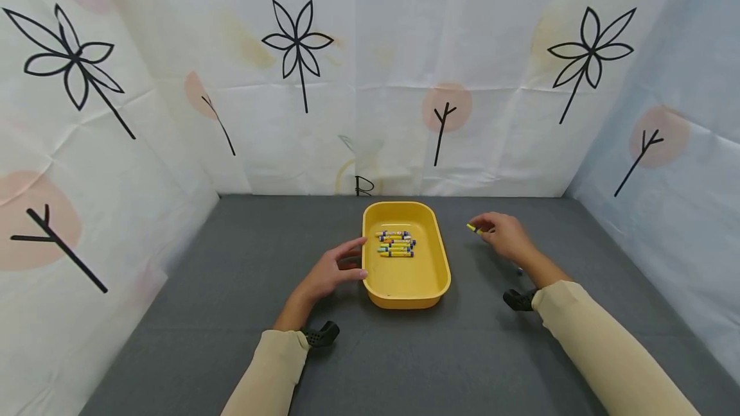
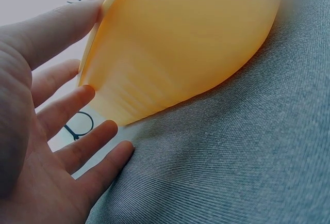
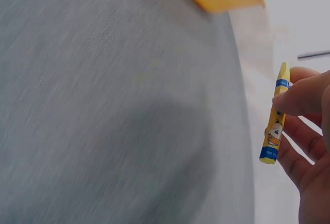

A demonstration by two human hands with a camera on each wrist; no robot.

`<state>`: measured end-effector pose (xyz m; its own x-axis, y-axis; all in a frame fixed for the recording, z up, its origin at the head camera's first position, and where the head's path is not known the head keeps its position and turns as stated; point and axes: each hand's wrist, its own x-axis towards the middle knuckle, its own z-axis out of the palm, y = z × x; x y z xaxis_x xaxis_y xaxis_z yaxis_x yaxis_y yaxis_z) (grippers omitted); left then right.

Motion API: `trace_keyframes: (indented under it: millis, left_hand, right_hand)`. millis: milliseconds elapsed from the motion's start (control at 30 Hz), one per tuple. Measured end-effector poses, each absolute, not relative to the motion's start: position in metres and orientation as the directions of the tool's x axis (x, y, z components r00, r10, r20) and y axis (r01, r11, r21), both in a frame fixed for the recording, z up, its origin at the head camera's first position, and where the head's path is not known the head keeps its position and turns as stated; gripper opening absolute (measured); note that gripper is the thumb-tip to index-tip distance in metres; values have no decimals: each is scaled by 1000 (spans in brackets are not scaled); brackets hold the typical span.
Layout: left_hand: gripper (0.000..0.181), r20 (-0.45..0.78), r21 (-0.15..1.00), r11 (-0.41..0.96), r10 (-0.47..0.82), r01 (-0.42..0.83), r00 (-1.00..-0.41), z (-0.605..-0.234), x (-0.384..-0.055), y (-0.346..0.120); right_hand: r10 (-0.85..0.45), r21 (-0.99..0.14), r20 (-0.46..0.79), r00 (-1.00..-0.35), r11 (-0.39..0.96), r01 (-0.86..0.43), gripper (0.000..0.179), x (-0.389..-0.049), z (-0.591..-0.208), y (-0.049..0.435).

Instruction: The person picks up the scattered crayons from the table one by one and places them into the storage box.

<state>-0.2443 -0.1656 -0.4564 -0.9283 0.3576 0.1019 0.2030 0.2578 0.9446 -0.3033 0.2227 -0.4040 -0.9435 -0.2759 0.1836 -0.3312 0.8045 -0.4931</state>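
A yellow crayon (image 3: 273,126) with blue bands is pinched between the thumb and fingers of my right hand (image 1: 507,236). The right wrist view shows its pointed tip upward. This hand is above the table, to the right of a yellow tray (image 1: 430,275). Inside the tray, several wrapped crayons (image 1: 396,255) lie side by side toward its left wall. My left hand (image 1: 329,270) is at the tray's left side, thumb and fingertips at the rim. In the left wrist view its fingers are spread, fairly straight, beside the tray's outer wall (image 2: 180,43).
A dark grey cloth (image 1: 266,236) covers the table. White fabric walls (image 1: 393,31) with flower and tree drawings enclose the back and both sides. Under my right wrist, a small dark blue-tipped object (image 1: 519,271) shows, mostly hidden by the arm.
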Motion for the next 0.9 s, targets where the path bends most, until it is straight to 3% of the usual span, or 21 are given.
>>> trace_keyframes:
  millis: [467, 900]
  left_hand:
    - [70, 112, 937, 269, 376, 224, -920, -457, -242, -168]
    - [71, 122, 939, 258, 373, 229, -920, -458, -245, -167]
  right_hand:
    - [-393, -540, 188, -900, 724, -429, 28, -334, -375, 161]
    - [-495, -501, 169, -853, 702, -506, 27, -348, -362, 103]
